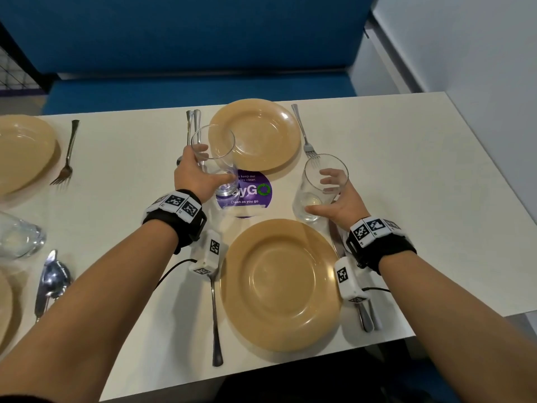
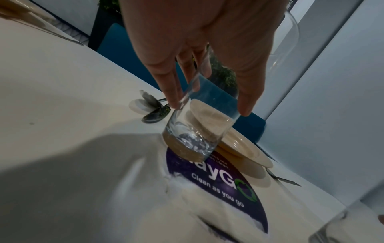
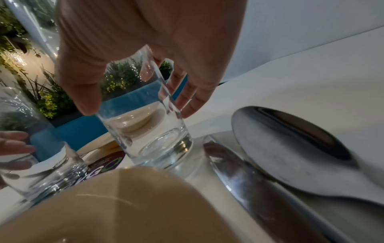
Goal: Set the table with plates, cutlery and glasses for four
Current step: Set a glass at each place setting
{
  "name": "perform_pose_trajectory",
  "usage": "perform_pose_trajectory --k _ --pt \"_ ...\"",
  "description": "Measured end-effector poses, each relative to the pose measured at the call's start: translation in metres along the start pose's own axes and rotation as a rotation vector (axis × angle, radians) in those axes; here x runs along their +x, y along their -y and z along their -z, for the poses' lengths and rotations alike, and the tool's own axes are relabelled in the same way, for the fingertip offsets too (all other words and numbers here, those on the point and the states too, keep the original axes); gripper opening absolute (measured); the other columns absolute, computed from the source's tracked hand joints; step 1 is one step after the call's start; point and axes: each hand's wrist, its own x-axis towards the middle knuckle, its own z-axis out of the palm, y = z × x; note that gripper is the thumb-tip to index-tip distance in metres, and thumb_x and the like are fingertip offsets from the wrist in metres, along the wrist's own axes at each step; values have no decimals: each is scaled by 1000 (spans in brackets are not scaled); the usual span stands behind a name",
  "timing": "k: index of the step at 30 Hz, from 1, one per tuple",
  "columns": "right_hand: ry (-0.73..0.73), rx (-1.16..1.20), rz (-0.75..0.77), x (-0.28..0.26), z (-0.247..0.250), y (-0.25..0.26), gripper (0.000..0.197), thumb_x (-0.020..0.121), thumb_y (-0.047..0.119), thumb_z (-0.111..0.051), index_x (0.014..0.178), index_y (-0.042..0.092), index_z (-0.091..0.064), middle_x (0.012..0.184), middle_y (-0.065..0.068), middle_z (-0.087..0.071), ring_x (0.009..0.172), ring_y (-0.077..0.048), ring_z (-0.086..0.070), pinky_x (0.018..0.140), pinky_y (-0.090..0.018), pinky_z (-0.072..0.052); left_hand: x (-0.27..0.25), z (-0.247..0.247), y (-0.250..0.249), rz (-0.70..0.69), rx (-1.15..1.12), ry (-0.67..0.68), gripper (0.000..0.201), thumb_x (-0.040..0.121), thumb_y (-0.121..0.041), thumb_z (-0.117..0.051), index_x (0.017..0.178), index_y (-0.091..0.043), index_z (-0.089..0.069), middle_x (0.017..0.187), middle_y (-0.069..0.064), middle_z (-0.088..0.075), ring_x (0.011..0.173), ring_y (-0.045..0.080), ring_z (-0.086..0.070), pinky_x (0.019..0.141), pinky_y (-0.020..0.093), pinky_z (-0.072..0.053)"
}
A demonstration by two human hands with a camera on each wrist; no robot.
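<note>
My left hand [image 1: 200, 173] grips a clear empty glass [image 1: 216, 161] by its side and holds it tilted, its base low over the purple sticker [image 1: 255, 193] between the two tan plates. The left wrist view shows fingers and thumb of that hand [image 2: 209, 108] round this glass [image 2: 195, 131]. My right hand [image 1: 331, 199] curls round a second glass [image 1: 315, 196], which stands upright on the table right of the near plate's [image 1: 280, 286] far rim. From the right wrist the hand [image 3: 137, 105] has its thumb and fingers on either side of that glass [image 3: 149, 139].
The far plate [image 1: 255, 135] has a fork [image 1: 303, 132] on its right and a knife and spoon [image 1: 194, 123] on its left. A fork [image 1: 215, 315] lies left of the near plate, a knife [image 3: 239, 172] and spoon [image 3: 290, 139] on its right. Another glass [image 1: 17, 237], plates and cutlery sit at left.
</note>
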Motion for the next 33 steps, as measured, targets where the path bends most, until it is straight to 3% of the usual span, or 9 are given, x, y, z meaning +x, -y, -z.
perform_pose_trajectory --k 6,12,23,29,33 --pt "-8 -12 -10 1 1 3 76 61 5 -84 124 27 -46 114 4 -52 109 -15 -52 80 -15 -42 -2 0 -2 4 10 -11 77 60 -28 -88 124 -24 -46 122 -1 -57 110 17 -55 90 24 -42" --pt "-14 -32 15 2 3 10 73 61 5 -83 119 29 -45 116 4 -53 108 -14 -52 94 -30 -45 -3 4 -3 -8 38 -17 77 59 -29 -88 124 -23 -47 119 -2 -58 107 17 -56 91 27 -44" --pt "-12 -30 5 0 3 11 74 61 6 -83 122 27 -46 116 4 -54 110 -16 -53 95 -31 -45 -5 6 -4 -6 72 -45 77 59 -30 -88 125 -22 -49 119 -2 -60 107 17 -57 93 28 -45" --pt "-3 -31 -15 -3 3 12 76 62 5 -83 125 26 -45 117 5 -52 110 -14 -51 96 -31 -44 -5 10 -2 2 58 -62 72 61 -27 -87 122 -21 -49 118 -2 -60 107 17 -57 88 23 -42" --pt "-27 -39 -31 -6 2 9 75 63 3 -82 125 24 -45 117 5 -52 109 -15 -49 89 -28 -43 -4 9 -2 -2 53 -59 76 61 -28 -87 125 -21 -48 121 -2 -60 109 17 -57 93 25 -44"
